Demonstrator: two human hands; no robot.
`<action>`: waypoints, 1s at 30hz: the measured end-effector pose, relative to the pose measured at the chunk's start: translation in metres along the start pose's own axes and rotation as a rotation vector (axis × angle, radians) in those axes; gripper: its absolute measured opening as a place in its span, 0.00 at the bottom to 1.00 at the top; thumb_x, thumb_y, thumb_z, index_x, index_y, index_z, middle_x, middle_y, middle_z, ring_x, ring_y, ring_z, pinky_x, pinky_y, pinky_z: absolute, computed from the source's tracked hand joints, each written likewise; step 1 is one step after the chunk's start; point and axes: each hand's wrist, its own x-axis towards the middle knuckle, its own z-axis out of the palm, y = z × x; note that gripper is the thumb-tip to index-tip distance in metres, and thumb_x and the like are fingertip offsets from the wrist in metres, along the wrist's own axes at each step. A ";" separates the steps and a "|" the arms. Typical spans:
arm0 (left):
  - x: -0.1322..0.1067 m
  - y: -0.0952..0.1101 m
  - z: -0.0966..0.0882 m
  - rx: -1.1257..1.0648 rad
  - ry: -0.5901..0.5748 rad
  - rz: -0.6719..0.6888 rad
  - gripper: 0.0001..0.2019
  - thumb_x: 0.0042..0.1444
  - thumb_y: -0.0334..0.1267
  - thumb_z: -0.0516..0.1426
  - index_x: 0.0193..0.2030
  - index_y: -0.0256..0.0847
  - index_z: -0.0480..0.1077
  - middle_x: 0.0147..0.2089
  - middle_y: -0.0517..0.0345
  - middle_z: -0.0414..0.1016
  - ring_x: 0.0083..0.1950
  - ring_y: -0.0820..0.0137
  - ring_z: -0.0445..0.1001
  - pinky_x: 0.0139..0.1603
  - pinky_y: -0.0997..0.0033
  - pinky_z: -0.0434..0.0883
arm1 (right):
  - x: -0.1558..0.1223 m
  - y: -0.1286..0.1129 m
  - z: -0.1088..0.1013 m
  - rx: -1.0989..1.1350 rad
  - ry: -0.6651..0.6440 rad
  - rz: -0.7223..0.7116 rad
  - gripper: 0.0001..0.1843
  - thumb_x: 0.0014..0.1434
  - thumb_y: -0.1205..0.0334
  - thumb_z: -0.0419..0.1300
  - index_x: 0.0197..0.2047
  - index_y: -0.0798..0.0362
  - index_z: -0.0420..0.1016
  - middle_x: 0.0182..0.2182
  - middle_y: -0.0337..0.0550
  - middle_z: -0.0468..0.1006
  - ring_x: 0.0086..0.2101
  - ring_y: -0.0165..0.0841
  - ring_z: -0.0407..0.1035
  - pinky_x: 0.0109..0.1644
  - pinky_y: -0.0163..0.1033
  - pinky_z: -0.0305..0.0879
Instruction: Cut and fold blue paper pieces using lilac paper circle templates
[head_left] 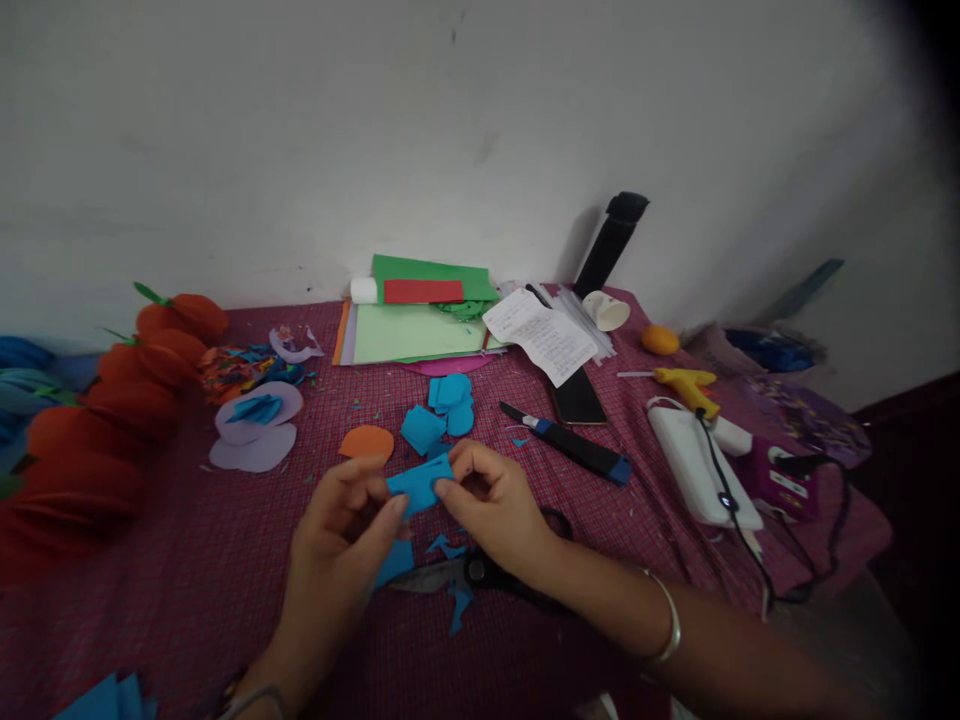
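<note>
- The left hand and the right hand are both closed in a pinch, thumbs against fingers, and between them they hold the blue piece, one hand at each end.
- This blue piece is above the middle of the table, which is covered with a checked cloth.
- The back edge of the table meets the wall; on the right side, its edge passes just beyond the purple socket box.
- To the left of the left hand, a wide stretch of cloth shows, reaching to the orange paper pumpkins.
- Under the hands lie the scissors, partly hidden by the right hand, with blue scraps touching the blades.
- Just beyond the fingers are the blue cutouts and an orange cutout, which limit the room forward.
- The cutter lies slanted beyond the right hand, near the phone.
- Farther right are the yellow glue gun and a white device, crossed by a black cable.
</note>
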 end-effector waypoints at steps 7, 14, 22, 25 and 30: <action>0.001 -0.002 -0.003 0.011 -0.233 -0.087 0.11 0.53 0.41 0.60 0.42 0.42 0.75 0.28 0.60 0.75 0.26 0.72 0.71 0.25 0.75 0.69 | -0.002 0.002 0.001 -0.021 -0.022 -0.034 0.13 0.51 0.65 0.60 0.22 0.51 0.58 0.24 0.35 0.63 0.26 0.28 0.59 0.29 0.34 0.57; -0.001 -0.009 -0.004 0.066 -0.209 -0.040 0.14 0.55 0.41 0.59 0.48 0.44 0.74 0.38 0.58 0.79 0.32 0.71 0.75 0.31 0.74 0.73 | -0.001 0.000 0.001 -0.034 -0.048 -0.033 0.12 0.52 0.65 0.59 0.22 0.52 0.60 0.24 0.35 0.64 0.27 0.28 0.60 0.31 0.34 0.57; 0.001 0.000 -0.001 0.079 -0.204 -0.015 0.13 0.55 0.41 0.58 0.45 0.41 0.75 0.30 0.60 0.78 0.26 0.73 0.74 0.27 0.76 0.72 | -0.002 -0.001 0.001 -0.050 -0.067 0.003 0.12 0.52 0.63 0.58 0.22 0.52 0.60 0.23 0.35 0.62 0.26 0.27 0.58 0.30 0.33 0.56; 0.001 0.003 0.000 0.088 -0.200 -0.015 0.12 0.54 0.41 0.58 0.43 0.42 0.76 0.32 0.59 0.79 0.27 0.72 0.74 0.27 0.75 0.73 | -0.002 -0.002 0.001 -0.041 -0.071 0.029 0.12 0.52 0.62 0.58 0.22 0.52 0.59 0.22 0.34 0.61 0.25 0.27 0.57 0.28 0.33 0.55; -0.001 0.003 0.000 0.109 -0.188 -0.013 0.11 0.54 0.40 0.58 0.42 0.41 0.76 0.32 0.59 0.78 0.27 0.72 0.75 0.28 0.74 0.74 | -0.001 -0.001 0.001 -0.023 -0.075 0.040 0.12 0.53 0.62 0.59 0.22 0.52 0.59 0.23 0.34 0.62 0.24 0.27 0.57 0.27 0.33 0.55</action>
